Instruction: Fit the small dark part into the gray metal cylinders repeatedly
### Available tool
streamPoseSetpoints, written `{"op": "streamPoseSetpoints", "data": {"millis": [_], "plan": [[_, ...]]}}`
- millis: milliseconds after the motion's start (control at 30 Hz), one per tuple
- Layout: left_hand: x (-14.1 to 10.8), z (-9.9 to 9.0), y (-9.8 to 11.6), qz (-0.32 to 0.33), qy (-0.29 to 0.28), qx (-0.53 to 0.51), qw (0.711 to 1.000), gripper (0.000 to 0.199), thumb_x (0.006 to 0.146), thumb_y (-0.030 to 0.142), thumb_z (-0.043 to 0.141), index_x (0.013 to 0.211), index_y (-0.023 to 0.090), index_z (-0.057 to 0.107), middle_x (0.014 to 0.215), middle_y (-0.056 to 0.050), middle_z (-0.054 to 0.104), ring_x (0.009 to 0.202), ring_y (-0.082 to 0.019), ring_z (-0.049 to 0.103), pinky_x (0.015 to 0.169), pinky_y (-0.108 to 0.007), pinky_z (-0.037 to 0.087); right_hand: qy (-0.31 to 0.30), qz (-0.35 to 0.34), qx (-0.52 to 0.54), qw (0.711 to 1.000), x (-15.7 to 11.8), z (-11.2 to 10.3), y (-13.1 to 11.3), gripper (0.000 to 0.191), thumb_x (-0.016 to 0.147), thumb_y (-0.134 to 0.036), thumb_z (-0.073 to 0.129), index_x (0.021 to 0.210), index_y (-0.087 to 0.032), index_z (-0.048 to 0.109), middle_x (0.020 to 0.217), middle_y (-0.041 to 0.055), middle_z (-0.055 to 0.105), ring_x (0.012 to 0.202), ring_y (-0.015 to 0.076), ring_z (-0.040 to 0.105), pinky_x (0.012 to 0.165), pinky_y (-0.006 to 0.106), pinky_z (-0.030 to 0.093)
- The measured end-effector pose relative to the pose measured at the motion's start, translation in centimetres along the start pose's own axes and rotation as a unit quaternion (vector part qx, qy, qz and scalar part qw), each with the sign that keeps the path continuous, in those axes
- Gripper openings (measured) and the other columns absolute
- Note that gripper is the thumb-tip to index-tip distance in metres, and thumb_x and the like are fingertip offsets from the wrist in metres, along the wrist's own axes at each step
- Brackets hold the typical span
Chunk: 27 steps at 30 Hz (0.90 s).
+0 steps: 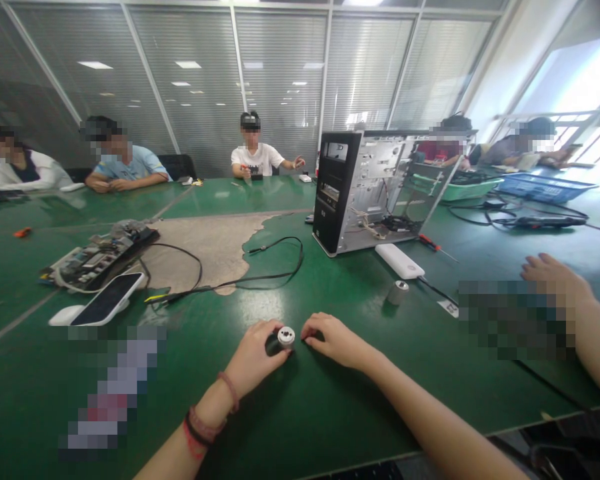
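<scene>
1. Green tabletop (330, 413) under glass partition walls, seated people along the far edge.
2. At 9 o'clock: circuit board (100, 257), white-cased tablet (107, 300) just beside it, black cable (260, 273) looping toward centre.
3. Near centre, low: left hand (255, 357) curled, fingers touching a small round white part (286, 335) resting on the tabletop.
4. Right hand (335, 340) curled at 3 o'clock of the part, fingertips just beside it.
5. At 1 o'clock: grey cylinder (397, 291), white power bank (399, 261), open computer case (365, 190).
6. Far right: another person's hand (555, 280).
</scene>
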<state>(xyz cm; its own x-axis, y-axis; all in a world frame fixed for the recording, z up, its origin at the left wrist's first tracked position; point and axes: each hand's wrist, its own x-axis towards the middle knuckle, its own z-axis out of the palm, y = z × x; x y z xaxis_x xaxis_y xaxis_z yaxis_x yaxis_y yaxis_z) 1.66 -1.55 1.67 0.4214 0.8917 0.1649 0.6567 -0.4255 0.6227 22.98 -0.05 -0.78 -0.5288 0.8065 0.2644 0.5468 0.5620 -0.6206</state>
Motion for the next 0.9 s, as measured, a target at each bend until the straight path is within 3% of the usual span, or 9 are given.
{"op": "streamPoseSetpoints", "data": {"millis": [200, 367, 500, 667, 900], "plan": [[0.0, 0.0, -0.1, 0.011, 0.002, 0.003, 1.000, 0.025, 0.069, 0.022, 0.065, 0.093, 0.021, 0.060, 0.090, -0.002, 0.063, 0.087, -0.021, 0.056, 0.080, -0.033, 0.043, -0.019, 0.001, 0.006, 1.000, 0.0, 0.1, 0.2, 0.016, 0.072, -0.010, 0.061, 0.084, -0.020, 0.065, 0.080, 0.0016, 0.063, 0.076, 0.0166, 0.057, 0.072, 0.029, 0.045], [-0.1, 0.2, -0.4, 0.017, 0.004, 0.013, 1.000, 0.024, 0.070, 0.023, 0.064, 0.093, 0.021, 0.060, 0.091, -0.002, 0.064, 0.087, -0.022, 0.057, 0.081, -0.034, 0.043, -0.010, 0.028, 0.038, 0.999, -0.2, -0.4, 0.3, 0.031, 0.075, -0.019, 0.061, 0.106, -0.021, 0.058, 0.083, 0.0012, 0.065, 0.077, 0.0166, 0.059, 0.073, 0.030, 0.046], [-0.1, -0.3, -0.5, 0.031, -0.011, 0.014, 0.999, 0.026, 0.068, 0.022, 0.064, 0.094, 0.021, 0.061, 0.095, -0.003, 0.065, 0.090, -0.022, 0.057, 0.084, -0.035, 0.043, 0.028, 0.005, 0.025, 0.999, -0.3, -0.4, -0.3, 0.037, 0.077, -0.021, 0.060, 0.114, -0.020, 0.055, 0.102, 0.0062, 0.064, 0.096, 0.0202, 0.058, 0.087, 0.036, 0.043], [-0.1, -1.4, -1.2, 0.074, -0.049, 0.028, 0.996, 0.036, 0.068, 0.017, 0.062, 0.104, 0.022, 0.060, 0.101, -0.004, 0.065, 0.096, -0.023, 0.057, 0.089, -0.036, 0.041, 0.019, -0.051, 0.027, 0.998, 0.0, 0.5, -2.1, 0.047, 0.077, -0.034, 0.065, 0.120, -0.022, 0.051, 0.114, 0.0085, 0.060, 0.108, 0.0240, 0.052, 0.094, 0.040, 0.038], [-0.2, -0.9, -2.1, 0.105, -0.034, 0.087, 0.990, 0.030, 0.072, 0.010, 0.053, 0.099, 0.020, 0.061, 0.096, -0.005, 0.064, 0.092, -0.022, 0.056, 0.087, -0.037, 0.042, 0.078, -0.029, 0.010, 0.996, 0.1, 2.9, -2.8, 0.032, 0.081, -0.031, 0.061, 0.110, -0.020, 0.054, 0.105, 0.0074, 0.063, 0.099, 0.0229, 0.055, 0.088, 0.039, 0.040]]}}
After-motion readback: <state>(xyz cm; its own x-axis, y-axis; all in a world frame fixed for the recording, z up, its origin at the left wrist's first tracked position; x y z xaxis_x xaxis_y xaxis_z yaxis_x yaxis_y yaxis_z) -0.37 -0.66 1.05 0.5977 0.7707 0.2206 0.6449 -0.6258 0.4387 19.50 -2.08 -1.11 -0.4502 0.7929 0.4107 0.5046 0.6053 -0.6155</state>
